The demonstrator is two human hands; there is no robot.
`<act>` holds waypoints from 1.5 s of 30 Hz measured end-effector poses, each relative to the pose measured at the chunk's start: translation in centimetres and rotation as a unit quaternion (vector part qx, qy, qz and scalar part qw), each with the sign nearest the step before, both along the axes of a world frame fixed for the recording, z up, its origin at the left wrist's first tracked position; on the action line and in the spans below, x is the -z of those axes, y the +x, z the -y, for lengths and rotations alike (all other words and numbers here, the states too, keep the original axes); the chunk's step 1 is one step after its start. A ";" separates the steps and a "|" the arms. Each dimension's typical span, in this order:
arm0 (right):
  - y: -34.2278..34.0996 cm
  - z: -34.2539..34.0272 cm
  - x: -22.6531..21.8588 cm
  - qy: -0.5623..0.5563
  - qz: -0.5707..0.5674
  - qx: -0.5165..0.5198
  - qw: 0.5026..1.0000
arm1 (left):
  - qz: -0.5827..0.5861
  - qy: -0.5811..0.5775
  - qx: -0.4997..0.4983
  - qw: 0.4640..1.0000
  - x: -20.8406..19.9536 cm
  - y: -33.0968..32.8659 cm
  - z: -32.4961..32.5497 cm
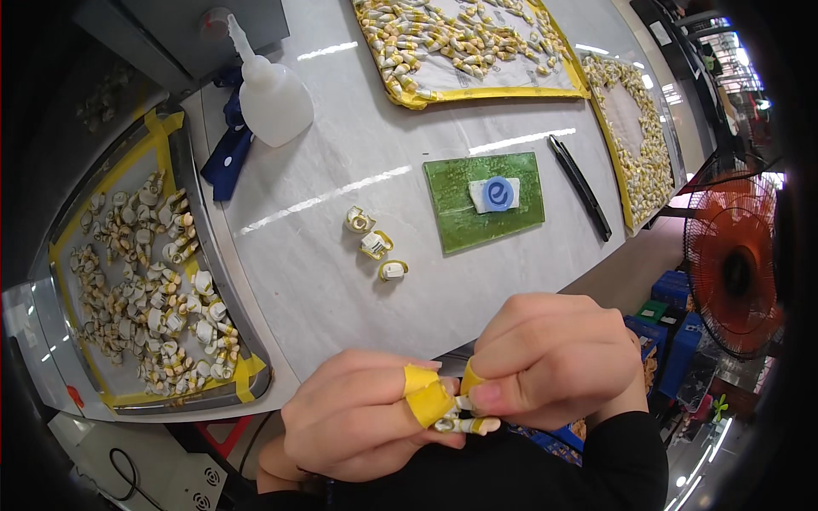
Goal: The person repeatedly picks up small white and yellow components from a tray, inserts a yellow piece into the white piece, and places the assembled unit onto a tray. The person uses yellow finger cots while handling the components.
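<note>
Close to the table's front edge, my left hand point(358, 417) is closed around a small white-and-yellow painted figurine piece point(467, 424) with peach-coloured tips. Yellow tape wraps some of its fingers. My right hand point(554, 362) meets it from the other side, thumb and fingers pinched at a small white part against that piece; the fingers partly hide this part. Yellow tape shows on a right fingertip too. Beyond the hands, three small white pieces with yellow edges stand in a slanting row: a far one point(360, 220), a middle one point(376, 245) and a near one point(393, 271).
A green glass plate point(441, 223) bears a white block with a blue disc point(498, 194). Black tweezers point(579, 187) lie to its right. A white squeeze bottle point(277, 102) stands far left. Piece-filled trays lie left point(247, 393), at the back point(503, 94) and right point(615, 162). An orange fan point(734, 255) stands right.
</note>
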State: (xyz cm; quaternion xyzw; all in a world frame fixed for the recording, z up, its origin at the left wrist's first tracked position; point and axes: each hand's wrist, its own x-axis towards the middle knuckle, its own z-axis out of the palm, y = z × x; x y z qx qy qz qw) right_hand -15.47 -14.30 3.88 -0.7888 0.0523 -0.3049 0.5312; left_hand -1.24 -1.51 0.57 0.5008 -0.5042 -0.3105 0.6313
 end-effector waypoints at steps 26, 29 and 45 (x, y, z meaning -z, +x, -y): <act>-0.5 -0.5 0.0 -0.050 -0.022 0.025 0.998 | -0.014 0.009 -0.034 0.999 0.3 -0.3 0.3; -0.5 0.8 -0.5 0.027 -0.062 -0.033 0.997 | -0.195 0.055 -0.010 0.979 0.1 -0.6 0.2; 0.0 1.5 -0.4 -0.011 -0.080 -0.057 0.995 | -0.097 0.101 0.074 0.987 -0.5 0.3 0.2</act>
